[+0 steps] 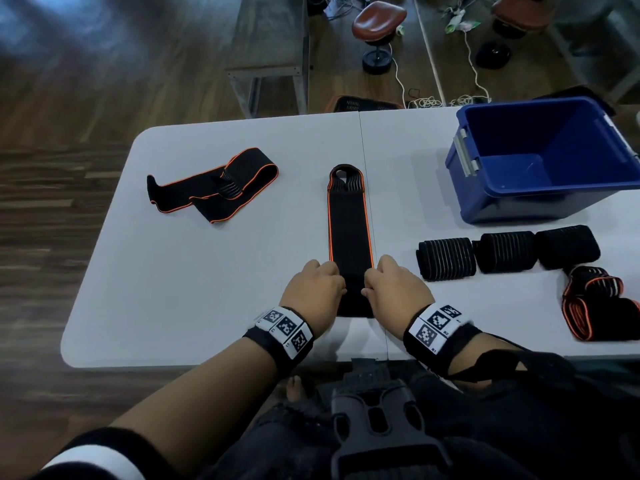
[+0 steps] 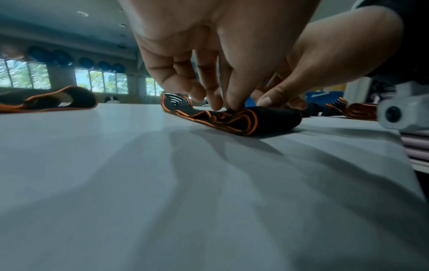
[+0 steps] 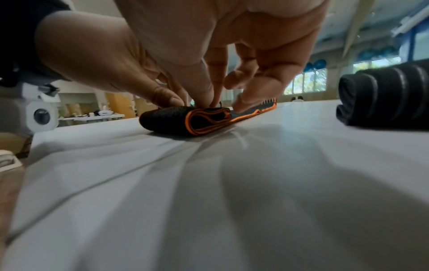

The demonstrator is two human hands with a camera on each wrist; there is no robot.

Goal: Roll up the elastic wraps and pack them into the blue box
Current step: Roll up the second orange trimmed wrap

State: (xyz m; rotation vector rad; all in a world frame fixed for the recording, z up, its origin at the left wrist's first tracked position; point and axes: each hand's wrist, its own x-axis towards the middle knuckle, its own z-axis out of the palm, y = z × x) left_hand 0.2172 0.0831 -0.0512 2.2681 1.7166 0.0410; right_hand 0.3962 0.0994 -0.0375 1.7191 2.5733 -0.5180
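A black elastic wrap with orange edges (image 1: 350, 220) lies lengthwise on the white table (image 1: 207, 271), its near end turned into a small flat roll (image 2: 262, 119) (image 3: 176, 119). My left hand (image 1: 320, 289) (image 2: 223, 99) pinches the roll's left side with curled fingers. On the right side my right hand (image 1: 394, 289) (image 3: 204, 99) pinches it the same way. The blue box (image 1: 540, 161) stands open at the back right, nothing seen inside. Three rolled black wraps (image 1: 505, 252) lie in a row in front of it.
Another unrolled orange-edged wrap (image 1: 211, 185) lies loosely folded at the back left. A bunched orange-edged wrap (image 1: 599, 303) lies at the right edge. A rolled wrap (image 3: 385, 95) sits close to my right hand. Stools and cables are on the floor beyond the table.
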